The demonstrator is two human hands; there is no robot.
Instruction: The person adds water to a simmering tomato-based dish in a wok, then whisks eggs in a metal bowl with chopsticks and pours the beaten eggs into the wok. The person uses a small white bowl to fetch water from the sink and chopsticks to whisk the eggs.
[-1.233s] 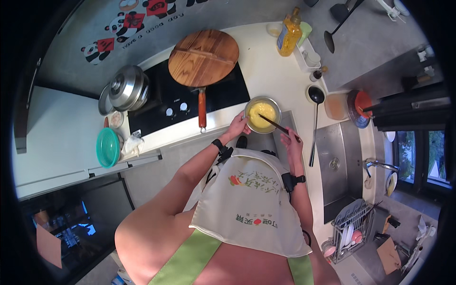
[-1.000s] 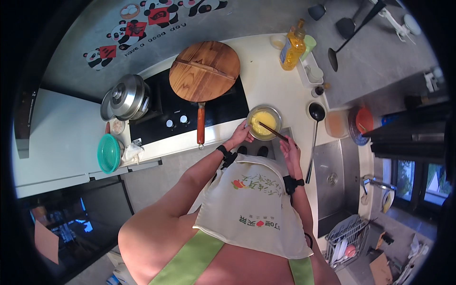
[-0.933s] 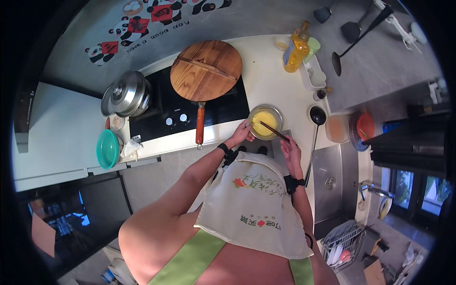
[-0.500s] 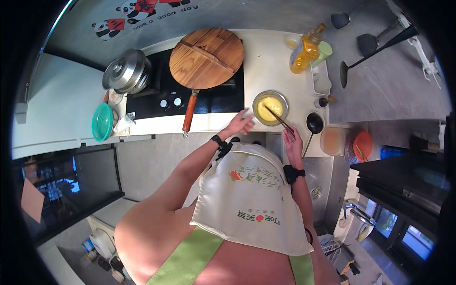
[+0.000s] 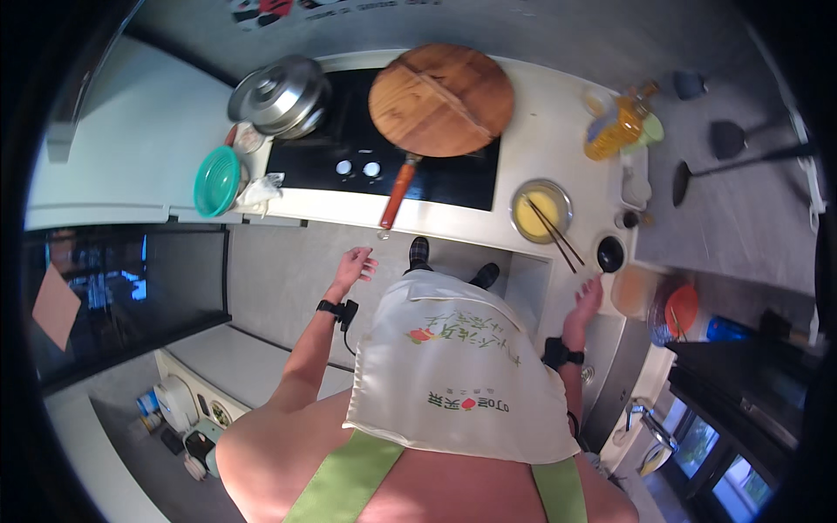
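A steel bowl (image 5: 568, 200) of beaten yellow egg (image 5: 534, 218) stands on the counter right of the stove. A pair of chopsticks (image 5: 558, 235) leans in it, tips in the egg, with no hand on them. My right hand (image 5: 589, 301) is below the chopsticks, beside a black ladle (image 5: 610, 254). Its fingers look loosely stretched, and I see nothing held; whether it touches the ladle's handle is unclear. My left hand (image 5: 356, 266) hangs over the floor in front of the counter, fingers apart and empty, below the wok's wooden handle (image 5: 399, 194).
A round wooden lid (image 5: 442, 100) covers the wok on the black stove (image 5: 344, 187). Left of it are a steel pot (image 5: 283, 96) and a green basket (image 5: 218, 180). An oil bottle (image 5: 617, 126) stands at back right. The sink (image 5: 615, 349) is at right.
My right hand has let go of the chopsticks, which now rest in the bowl, and moved down and right. My left hand has drawn back from beside the bowl. The view has shifted.
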